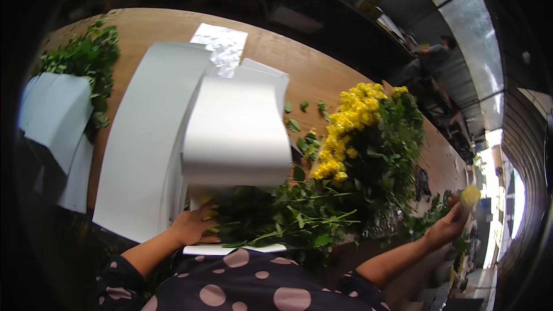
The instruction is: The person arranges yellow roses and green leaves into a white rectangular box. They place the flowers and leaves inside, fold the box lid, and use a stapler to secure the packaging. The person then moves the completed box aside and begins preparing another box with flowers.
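Near the table's front edge, my left hand [194, 226] lies against the yellow blooms [211, 216] of a leafy rose bunch [247, 213]. Its fingers look stretched out, with their tips partly hidden. The stems of this bunch run rightward over a white sheet [253, 248]. Above the hand a curled white sheet [239, 132] bends upward, its lower edge blurred. Out to the far right, my right hand [452, 223] is closed round a yellow rose [470, 196], held away from the bunch with its bloom up.
A pile of yellow roses [351, 121] with green leaves lies right of centre. Long white sheets [150, 132] cover the left of the wooden table [311, 57], near a patterned white sheet [222, 46]. Wrapped greenery [80, 57] stands far left. Another person [435, 55] is in the background.
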A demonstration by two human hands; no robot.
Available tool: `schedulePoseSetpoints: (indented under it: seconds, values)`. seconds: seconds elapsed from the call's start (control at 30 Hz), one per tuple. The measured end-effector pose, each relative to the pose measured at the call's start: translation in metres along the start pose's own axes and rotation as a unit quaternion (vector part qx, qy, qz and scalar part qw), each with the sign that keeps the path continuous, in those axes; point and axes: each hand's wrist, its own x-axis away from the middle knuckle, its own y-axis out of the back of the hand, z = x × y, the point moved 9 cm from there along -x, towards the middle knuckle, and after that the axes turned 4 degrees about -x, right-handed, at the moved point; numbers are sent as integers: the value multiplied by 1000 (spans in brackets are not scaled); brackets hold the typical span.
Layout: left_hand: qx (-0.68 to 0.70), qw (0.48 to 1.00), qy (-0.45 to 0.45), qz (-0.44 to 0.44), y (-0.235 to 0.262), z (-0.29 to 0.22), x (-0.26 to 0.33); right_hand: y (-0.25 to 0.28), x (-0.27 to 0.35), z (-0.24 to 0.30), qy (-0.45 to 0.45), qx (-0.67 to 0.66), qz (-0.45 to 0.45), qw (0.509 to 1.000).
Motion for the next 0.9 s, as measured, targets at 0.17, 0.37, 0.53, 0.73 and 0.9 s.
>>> schedulePoseSetpoints:
  seconds: [0.17,0.37,0.53,0.73,0.9]
  values:
    - [-15,999,8,50,-4,-3,6,-150,132,125,70,-60,476,875]
    - [-18,1000,-7,10,-7,-3,10,-229,322,182,228,-190,586,754]
    - [-20,999,14,31,-6,-1,11,-241,351,179,296,-185,528,774]
    - [-60,998,27,21,-7,6,10,-245,379,176,357,-122,550,745]
    - [-27,999,36,-26,6,13,6,-244,391,176,399,-41,562,724]
